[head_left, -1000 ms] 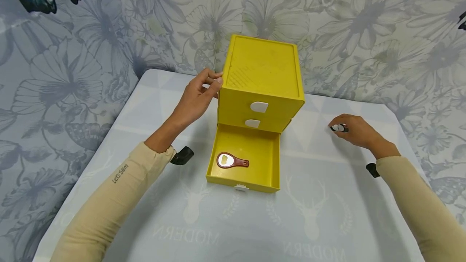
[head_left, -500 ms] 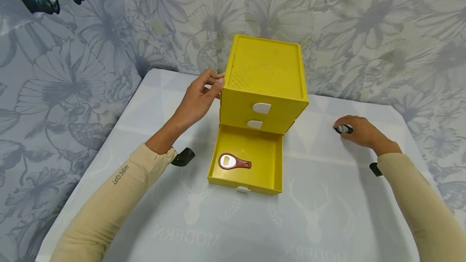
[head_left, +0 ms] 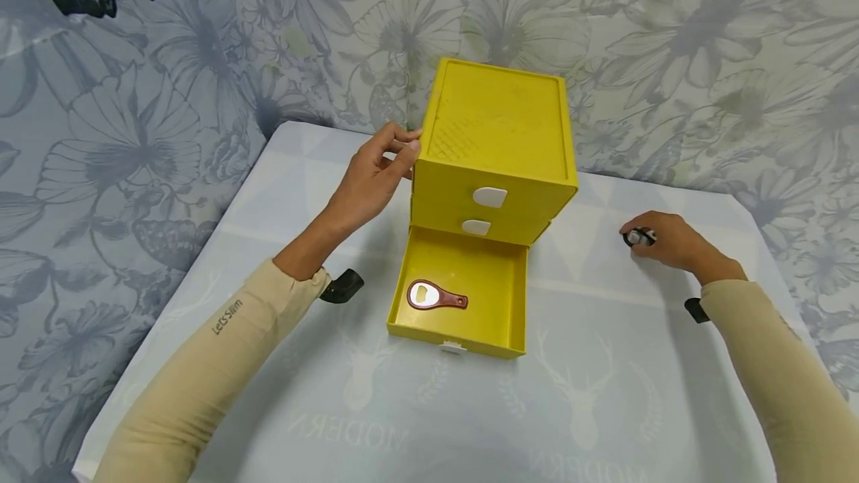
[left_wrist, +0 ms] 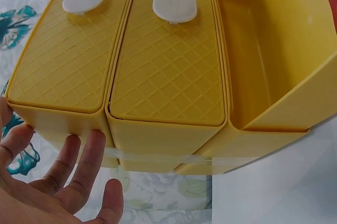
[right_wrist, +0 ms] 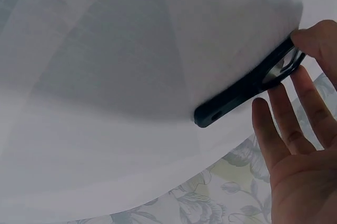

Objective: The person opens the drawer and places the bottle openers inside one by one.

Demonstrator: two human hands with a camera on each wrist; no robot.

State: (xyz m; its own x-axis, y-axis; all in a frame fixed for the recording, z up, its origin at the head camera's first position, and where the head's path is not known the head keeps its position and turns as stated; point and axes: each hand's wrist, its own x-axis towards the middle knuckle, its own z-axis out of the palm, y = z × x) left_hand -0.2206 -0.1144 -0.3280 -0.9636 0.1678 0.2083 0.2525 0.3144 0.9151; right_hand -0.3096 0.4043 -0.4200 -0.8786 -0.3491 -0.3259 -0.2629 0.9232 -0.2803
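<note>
A yellow drawer unit (head_left: 496,121) stands near the back of the table, its bottom drawer (head_left: 493,282) pulled out. In that drawer lies a red-brown bottle opener (head_left: 436,295) with a metal head. My left hand (head_left: 372,177) rests its fingertips against the unit's left side, close to the upper front corner; the left wrist view shows the fingers (left_wrist: 87,161) fairly straight along that wall. Far to the right, my right hand (head_left: 671,241) pinches a black bottle opener (right_wrist: 231,98) by its head between thumb and fingers. Whether its handle end touches the table is unclear.
Two upper drawers with white pull tabs (head_left: 490,197) are closed. A white patterned cloth covers the table (head_left: 584,364). Behind it hangs a floral backdrop (head_left: 302,36) with butterfly shapes. Black wrist cameras (head_left: 342,286) stick out below both sleeves.
The whole scene has slid slightly rightward in the head view. Both hands keep their holds, and the black bottle opener's visible face has turned a little. The drawer and the red-brown opener stay as they were.
</note>
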